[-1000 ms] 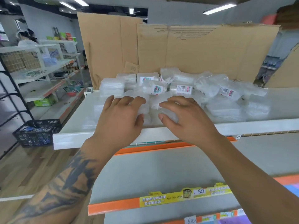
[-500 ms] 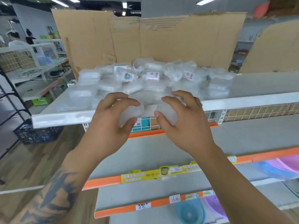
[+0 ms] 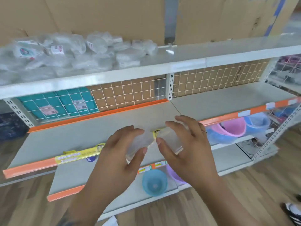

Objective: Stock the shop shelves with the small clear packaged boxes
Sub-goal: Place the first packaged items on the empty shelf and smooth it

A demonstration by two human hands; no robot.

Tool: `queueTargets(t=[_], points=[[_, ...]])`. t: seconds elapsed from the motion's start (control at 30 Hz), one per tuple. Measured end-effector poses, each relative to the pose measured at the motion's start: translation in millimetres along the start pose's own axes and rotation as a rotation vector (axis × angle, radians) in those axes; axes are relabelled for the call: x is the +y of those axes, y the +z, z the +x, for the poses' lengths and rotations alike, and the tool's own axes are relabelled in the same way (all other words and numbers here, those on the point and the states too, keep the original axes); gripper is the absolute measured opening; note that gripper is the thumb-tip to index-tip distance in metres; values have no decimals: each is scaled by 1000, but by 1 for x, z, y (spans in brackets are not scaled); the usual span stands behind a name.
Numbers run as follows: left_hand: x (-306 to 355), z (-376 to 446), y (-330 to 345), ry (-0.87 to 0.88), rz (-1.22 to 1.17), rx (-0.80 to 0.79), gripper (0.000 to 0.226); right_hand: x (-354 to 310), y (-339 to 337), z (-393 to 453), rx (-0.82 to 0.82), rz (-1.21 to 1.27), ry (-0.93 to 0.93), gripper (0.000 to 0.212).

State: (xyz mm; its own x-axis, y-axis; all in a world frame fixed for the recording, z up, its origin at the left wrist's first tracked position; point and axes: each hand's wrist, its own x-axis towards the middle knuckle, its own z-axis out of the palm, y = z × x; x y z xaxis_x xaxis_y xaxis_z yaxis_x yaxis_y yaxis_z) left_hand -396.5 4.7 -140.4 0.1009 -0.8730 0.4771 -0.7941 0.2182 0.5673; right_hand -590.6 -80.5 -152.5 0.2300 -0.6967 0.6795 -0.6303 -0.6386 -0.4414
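Low center of frame, our left hand [image 3: 120, 154] grips a clear box [image 3: 138, 144], thumb and fingers curled round it, approx half closed. Just right, our right hand [image 3: 187, 144] grips a second box [image 3: 171, 141] the same way, w/ a ring on one finger. Both boxes hang over the middle shelf [image 3: 97, 132], nearly touching. Below them sits a blue bowl [image 3: 154, 181]. Far upper left, the pile [image 3: 65, 54] of packaged boxes lies on the top shelf [image 3: 211, 53].

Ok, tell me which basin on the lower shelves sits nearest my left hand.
The blue basin beside the purple one, just below the left hand.
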Motion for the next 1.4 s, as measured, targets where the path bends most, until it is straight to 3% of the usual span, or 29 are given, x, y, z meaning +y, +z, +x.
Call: queueTargets(t=[0.2, 0.33, 0.77, 0.97, 1.4], points=[[36, 43, 82, 49, 27, -123, 36, 87, -34, -13, -12, -21, 121, 46], [57, 94, 133, 138, 38, -116, 34, 144, -53, 6, 17, -63, 179, 46], [147, 341, 229, 356, -3, -62, 35, 306, -126, 210, 170, -236, 108, 48], [181, 401, 252, 332, 36, -71, 37, 363, -139, 277, 235, -170, 80, 47], [254, 501, 360, 78, 120, -11, 32, 538, -180, 394, 46, 9, -60, 47]])
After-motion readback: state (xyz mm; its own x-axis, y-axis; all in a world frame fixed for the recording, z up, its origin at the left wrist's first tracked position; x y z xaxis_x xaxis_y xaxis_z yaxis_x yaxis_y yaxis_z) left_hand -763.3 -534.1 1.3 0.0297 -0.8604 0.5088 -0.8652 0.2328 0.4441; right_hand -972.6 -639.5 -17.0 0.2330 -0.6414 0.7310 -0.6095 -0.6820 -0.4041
